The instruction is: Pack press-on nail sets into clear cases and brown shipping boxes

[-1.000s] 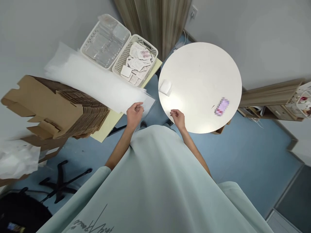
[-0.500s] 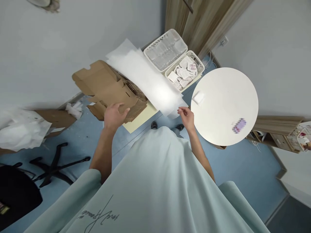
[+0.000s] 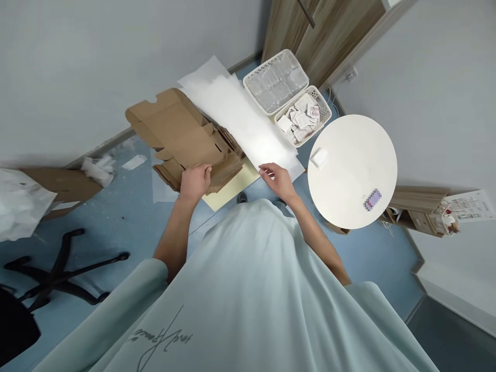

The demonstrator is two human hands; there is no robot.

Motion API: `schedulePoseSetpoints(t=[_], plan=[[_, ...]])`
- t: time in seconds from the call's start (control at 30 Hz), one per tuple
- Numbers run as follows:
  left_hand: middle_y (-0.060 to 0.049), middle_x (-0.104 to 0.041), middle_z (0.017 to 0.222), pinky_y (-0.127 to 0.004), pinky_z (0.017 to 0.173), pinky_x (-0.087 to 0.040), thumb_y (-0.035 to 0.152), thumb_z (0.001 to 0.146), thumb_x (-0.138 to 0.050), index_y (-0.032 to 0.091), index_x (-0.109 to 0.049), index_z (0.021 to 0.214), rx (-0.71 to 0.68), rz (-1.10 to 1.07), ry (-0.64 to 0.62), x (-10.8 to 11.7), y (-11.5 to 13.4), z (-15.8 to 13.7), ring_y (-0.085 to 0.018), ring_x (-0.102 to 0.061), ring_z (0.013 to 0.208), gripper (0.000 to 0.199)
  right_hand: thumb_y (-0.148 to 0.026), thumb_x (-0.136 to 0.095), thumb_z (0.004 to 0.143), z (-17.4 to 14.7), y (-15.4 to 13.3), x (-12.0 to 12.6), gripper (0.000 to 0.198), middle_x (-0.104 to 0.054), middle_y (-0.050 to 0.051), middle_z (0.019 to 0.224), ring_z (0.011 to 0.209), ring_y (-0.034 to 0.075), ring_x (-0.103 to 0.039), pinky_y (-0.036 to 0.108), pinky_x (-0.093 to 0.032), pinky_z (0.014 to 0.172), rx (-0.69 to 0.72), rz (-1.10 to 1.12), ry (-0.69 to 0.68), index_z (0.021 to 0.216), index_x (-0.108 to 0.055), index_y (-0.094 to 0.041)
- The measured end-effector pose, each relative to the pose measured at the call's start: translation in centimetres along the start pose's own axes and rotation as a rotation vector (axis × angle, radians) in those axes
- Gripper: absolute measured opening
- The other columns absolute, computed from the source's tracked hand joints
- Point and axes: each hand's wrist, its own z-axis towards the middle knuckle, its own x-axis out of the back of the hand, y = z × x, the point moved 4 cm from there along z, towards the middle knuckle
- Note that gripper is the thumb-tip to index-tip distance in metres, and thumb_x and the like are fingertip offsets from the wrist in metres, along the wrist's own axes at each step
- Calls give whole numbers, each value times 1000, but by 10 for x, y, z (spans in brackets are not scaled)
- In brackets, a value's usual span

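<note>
My left hand (image 3: 196,181) is closed at the near edge of a flat, unfolded cardboard box (image 3: 182,129), its fingers curled over the board. Beneath that box lies a stack of more folded cardboard (image 3: 227,173). My right hand (image 3: 277,180) is at the near edge of the white sheets (image 3: 248,121), fingers stretched out and a little apart, with nothing visible in them. These thin, translucent sheets lie in a layered pile right of the cardboard. Part of a pale yellow surface (image 3: 232,194) shows under both piles.
Behind the sheets stand a white basket of clear plastic packets (image 3: 276,82) and another basket with small printed cards (image 3: 303,120). A round white table (image 3: 354,170) at right bears a small white object (image 3: 319,158) and a blurred purple item (image 3: 372,200). A chair base (image 3: 58,274) stands at left.
My right hand has moved left from the corner of the white sheets, and its fingers have opened. My left hand has gone from spread to curled on the cardboard. The view has shifted slightly.
</note>
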Motion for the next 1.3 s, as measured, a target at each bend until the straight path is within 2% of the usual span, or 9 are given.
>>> schedulePoseSetpoints(t=[0.17,0.3,0.57,0.7,0.83,0.97,1.13,1.23,1.3], plan=[[-12,-87,100,-54,107,-63,39,94,-70,26,-86,96,17,-13,-53,7,-7,12,-39,-81,102,21,-31,-60,117,32,-39,-47,32,-77,13,148,137,29,-72,42,-59,118,217,-227,-222,141,-79,-21],[-11,-86,93,-52,105,-65,42,92,-70,27,-86,95,6,-38,-78,12,-8,16,-39,-81,99,23,-24,-55,119,48,-59,-82,34,-75,15,148,142,32,-68,47,-54,125,323,-371,-321,146,-76,-18],[-23,-79,119,-60,116,-56,26,98,-56,19,-84,112,-16,94,-2,-1,19,-4,-45,-71,126,31,-14,-52,117,52,-53,-115,37,-73,20,151,142,33,-68,46,-53,123,272,-637,-448,149,-71,-11],[-19,-76,115,-58,117,-56,25,99,-57,22,-82,102,15,69,3,-4,22,-10,-42,-67,126,26,-7,-41,114,50,-44,-120,45,-74,22,152,131,34,-74,48,-58,113,260,-735,-482,145,-73,-10],[-14,-76,114,-54,118,-57,26,98,-59,23,-82,100,29,-9,78,7,26,-19,-37,-69,123,23,-4,-43,110,50,-40,-122,45,-79,23,147,125,35,-78,47,-61,103,251,-746,-519,138,-77,-9],[-10,-81,137,-52,125,-59,33,108,-58,26,-84,126,-56,-90,227,43,43,-40,-33,-76,132,33,-9,-57,107,52,-35,-124,30,-83,25,139,123,38,-81,50,-63,106,202,-619,-514,123,-82,-12],[-4,-75,161,-53,136,-56,41,124,-41,27,-78,151,-308,-79,421,97,92,-63,-28,-70,153,47,-15,-65,107,40,-26,-116,33,-66,24,170,150,39,-71,51,-58,126,217,-444,-530,136,-80,-11],[1,-75,161,-53,139,-54,43,126,-37,33,-76,153,-405,-43,437,107,133,-67,-26,-68,157,49,-28,-60,114,25,-22,-78,39,-63,18,175,163,33,-61,53,-50,137,270,-209,-378,148,-76,-16],[0,-77,159,-54,140,-54,41,126,-37,35,-77,152,-491,-33,393,99,163,-67,-27,-68,156,48,-47,-53,121,9,-15,-29,45,-71,15,167,158,32,-66,53,-55,134,242,-26,-144,148,-77,-20]])
